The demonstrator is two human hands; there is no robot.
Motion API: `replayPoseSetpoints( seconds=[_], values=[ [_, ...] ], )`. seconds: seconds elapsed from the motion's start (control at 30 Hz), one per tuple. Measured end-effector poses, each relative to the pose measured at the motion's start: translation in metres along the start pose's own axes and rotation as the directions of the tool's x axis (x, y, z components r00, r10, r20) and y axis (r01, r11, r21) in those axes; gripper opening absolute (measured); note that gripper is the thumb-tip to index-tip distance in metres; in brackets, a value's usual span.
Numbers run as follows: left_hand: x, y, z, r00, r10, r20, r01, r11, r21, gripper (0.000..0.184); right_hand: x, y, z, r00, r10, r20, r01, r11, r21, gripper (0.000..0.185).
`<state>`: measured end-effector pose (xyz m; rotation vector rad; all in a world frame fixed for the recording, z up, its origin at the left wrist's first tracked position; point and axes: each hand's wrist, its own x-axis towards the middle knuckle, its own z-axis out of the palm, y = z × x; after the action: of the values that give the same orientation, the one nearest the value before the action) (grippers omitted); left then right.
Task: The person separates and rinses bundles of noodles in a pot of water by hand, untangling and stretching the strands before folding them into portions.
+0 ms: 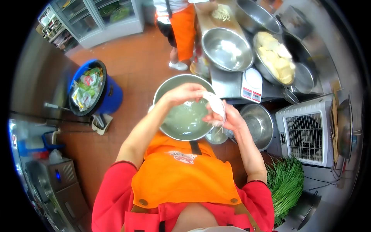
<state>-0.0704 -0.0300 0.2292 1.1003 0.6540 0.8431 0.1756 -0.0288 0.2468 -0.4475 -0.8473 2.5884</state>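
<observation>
My left hand (187, 94) is closed, its thumb and fingers pinching the upper end of a white, limp, glossy piece (215, 103) that looks like squid. My right hand (230, 116) grips the lower side of the same piece, fingers curled around it, with thin strands trailing below. Both hands are over the right part of a large metal bowl (170, 82) of cloudy, greenish water. Below my right hand, a smaller metal bowl (217, 137) is partly hidden.
At right stand a metal basin (256, 127) and a white heater-like unit (305, 133). The counter carries an empty-looking bowl (227, 49), a scale (252, 86) and a bowl of pale yellow chunks (275, 58). A blue bin (113, 92) is left; another person (181, 31) stands ahead.
</observation>
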Motion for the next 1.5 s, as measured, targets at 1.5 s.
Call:
replayPoseSetpoints(
  seconds=[1.5],
  values=[
    [-0.027, 0.041, 0.024, 0.959, -0.249, -0.136, 0.277, 0.723, 0.633, 0.029, 0.036, -0.004, 0.034, 0.970, -0.004, -0.242, -0.198, 0.561, -0.804, 0.041]
  ],
)
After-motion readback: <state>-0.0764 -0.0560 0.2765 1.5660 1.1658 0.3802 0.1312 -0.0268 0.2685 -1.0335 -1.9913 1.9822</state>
